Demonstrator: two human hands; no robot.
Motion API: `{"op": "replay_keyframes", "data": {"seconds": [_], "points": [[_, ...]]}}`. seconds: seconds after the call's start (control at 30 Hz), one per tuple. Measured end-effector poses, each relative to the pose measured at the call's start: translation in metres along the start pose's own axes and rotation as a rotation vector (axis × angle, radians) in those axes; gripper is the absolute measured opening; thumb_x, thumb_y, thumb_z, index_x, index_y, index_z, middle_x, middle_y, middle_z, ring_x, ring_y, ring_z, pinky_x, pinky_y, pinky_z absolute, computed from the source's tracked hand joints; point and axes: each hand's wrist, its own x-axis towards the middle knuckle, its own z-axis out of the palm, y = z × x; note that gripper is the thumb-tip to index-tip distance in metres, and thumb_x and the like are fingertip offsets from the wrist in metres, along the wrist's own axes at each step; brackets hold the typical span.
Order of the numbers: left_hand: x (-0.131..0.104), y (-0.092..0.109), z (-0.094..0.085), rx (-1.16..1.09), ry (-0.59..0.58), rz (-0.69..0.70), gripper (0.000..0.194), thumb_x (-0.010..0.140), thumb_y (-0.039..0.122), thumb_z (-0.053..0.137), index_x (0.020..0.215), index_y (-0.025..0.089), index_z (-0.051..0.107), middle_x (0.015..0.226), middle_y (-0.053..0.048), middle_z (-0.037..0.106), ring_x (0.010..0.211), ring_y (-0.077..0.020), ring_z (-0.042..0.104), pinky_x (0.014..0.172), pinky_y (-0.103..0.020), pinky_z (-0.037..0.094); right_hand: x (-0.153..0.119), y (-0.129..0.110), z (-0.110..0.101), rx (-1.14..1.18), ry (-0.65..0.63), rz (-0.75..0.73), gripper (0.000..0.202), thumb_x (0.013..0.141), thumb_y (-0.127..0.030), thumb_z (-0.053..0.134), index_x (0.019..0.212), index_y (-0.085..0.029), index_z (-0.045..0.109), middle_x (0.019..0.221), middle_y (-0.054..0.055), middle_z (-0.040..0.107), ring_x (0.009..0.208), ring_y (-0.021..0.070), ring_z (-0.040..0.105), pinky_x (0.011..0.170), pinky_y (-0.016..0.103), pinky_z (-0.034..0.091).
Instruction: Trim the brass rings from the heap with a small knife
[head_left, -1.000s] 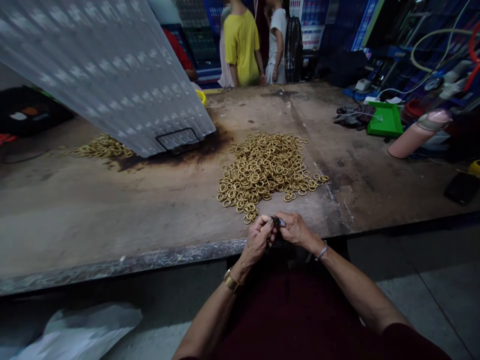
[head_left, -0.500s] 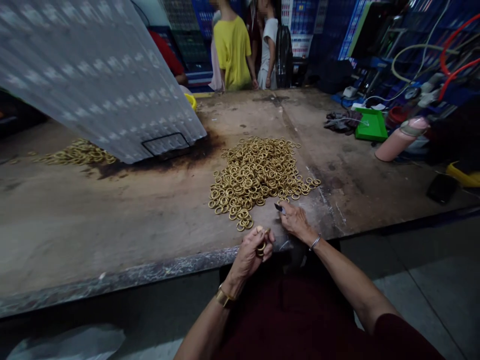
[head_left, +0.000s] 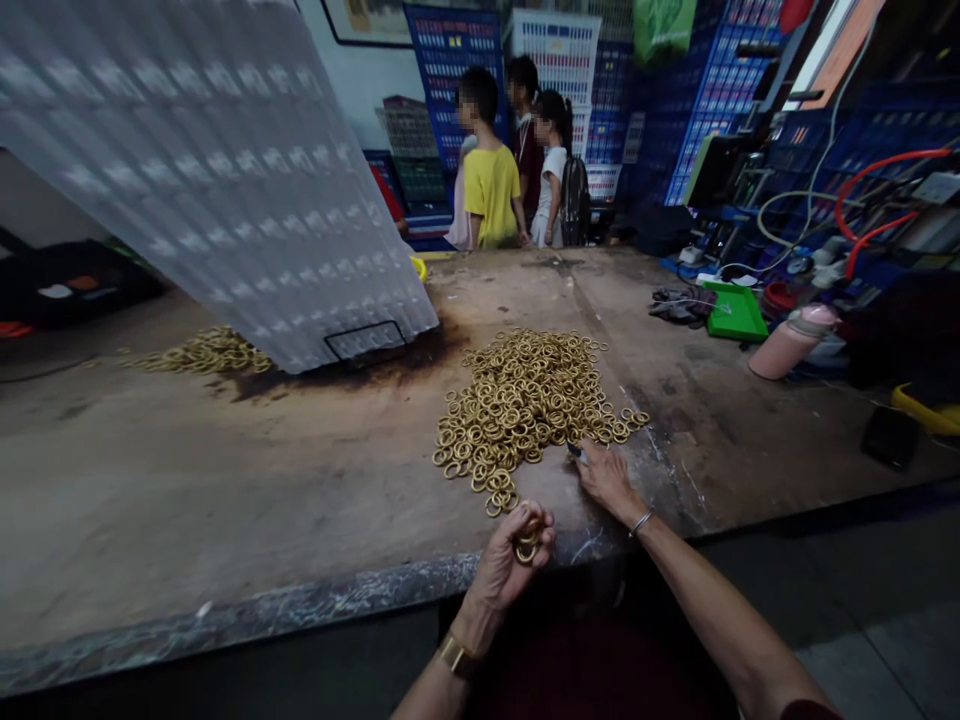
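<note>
Curling its fingers around several smooth gold-coloured rings [head_left: 527, 548], the left hand [head_left: 501, 565] is hovering at lower centre; the glossy ring pile [head_left: 525, 400] is spreading mid-frame; right of centre, the right hand [head_left: 607, 480], newly parted from the left, is pinching a small tool [head_left: 577, 453] (kind unclear) by the pile's edge.

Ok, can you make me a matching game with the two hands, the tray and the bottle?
1. left hand
2. right hand
3. tray
4. bottle

A. pink
B. holding a small dark-tipped tool by the near edge of the ring pile
C. green
D. holding gold rings

Right pairs: 1-D, 2-B, 3-C, 4-A
</note>
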Motion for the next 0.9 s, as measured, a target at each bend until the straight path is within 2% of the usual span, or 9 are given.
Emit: {"op": "replay_keyframes", "data": {"seconds": [0.23,0.33,0.4,0.5,0.6,0.77,0.9], "points": [[0.005,0.001,0.004,0.023,0.040,0.026,0.032,0.058,0.025,0.079,0.070,0.014,0.050,0.073,-0.002,0.057,0.063,-0.0095,0.056,0.041,-0.013,0.032,-0.005,0.001,-0.006,0.169,0.010,-0.044,0.021,0.086,-0.026,0.044,0.100,-0.021,0.058,0.080,0.004,0.065,0.066,0.0149,0.056,0.059,0.024,0.030],[0.009,0.002,0.008,0.093,0.075,0.069,0.036,0.058,0.030,0.079,0.069,0.015,0.048,0.064,0.002,0.052,0.054,-0.0058,0.050,0.039,-0.012,0.029,-0.007,0.000,-0.007,0.329,-0.017,-0.058,0.018,0.084,-0.027,0.044,0.092,-0.020,0.058,0.073,0.002,0.061,0.062,0.0136,0.051,0.059,0.023,0.032],[0.012,0.001,0.011,0.224,0.137,0.140,0.037,0.060,0.036,0.077,0.072,0.016,0.050,0.058,0.005,0.048,0.046,-0.0041,0.044,0.037,-0.013,0.027,-0.009,-0.002,-0.007,0.459,-0.041,-0.076,0.015,0.082,-0.029,0.045,0.083,-0.019,0.057,0.069,0.000,0.057,0.060,0.0123,0.048,0.058,0.023,0.033],[0.016,0.001,0.016,0.504,0.247,0.299,0.037,0.064,0.040,0.072,0.087,0.017,0.054,0.052,0.008,0.047,0.040,-0.0049,0.041,0.036,-0.015,0.028,-0.013,-0.007,-0.009,0.654,-0.117,-0.106,0.016,0.079,-0.033,0.047,0.074,-0.019,0.053,0.061,-0.003,0.051,0.056,0.0104,0.043,0.056,0.021,0.033],[0.018,0.002,0.020,0.685,0.243,0.361,0.036,0.068,0.038,0.067,0.095,0.016,0.057,0.049,0.009,0.046,0.037,-0.0052,0.038,0.036,-0.017,0.029,-0.018,-0.012,-0.012,0.818,-0.213,-0.111,0.019,0.077,-0.037,0.050,0.072,-0.018,0.051,0.058,-0.005,0.048,0.054,0.0087,0.040,0.053,0.020,0.032],[0.019,0.001,0.021,0.767,0.198,0.380,0.033,0.071,0.037,0.063,0.096,0.015,0.060,0.048,0.008,0.047,0.036,-0.0055,0.038,0.037,-0.018,0.029,-0.028,-0.019,-0.017,1.019,-0.372,0.007,0.029,0.077,-0.046,0.055,0.077,-0.018,0.050,0.056,-0.007,0.045,0.046,0.0055,0.034,0.045,0.019,0.028],[0.018,-0.002,0.017,0.764,0.192,0.463,0.029,0.072,0.037,0.063,0.092,0.016,0.061,0.051,0.008,0.047,0.038,-0.0052,0.039,0.040,-0.018,0.030,-0.035,-0.029,-0.021,1.155,-0.440,0.111,0.036,0.071,-0.051,0.062,0.077,-0.018,0.050,0.055,-0.008,0.043,0.044,0.0041,0.033,0.040,0.017,0.024]]}}
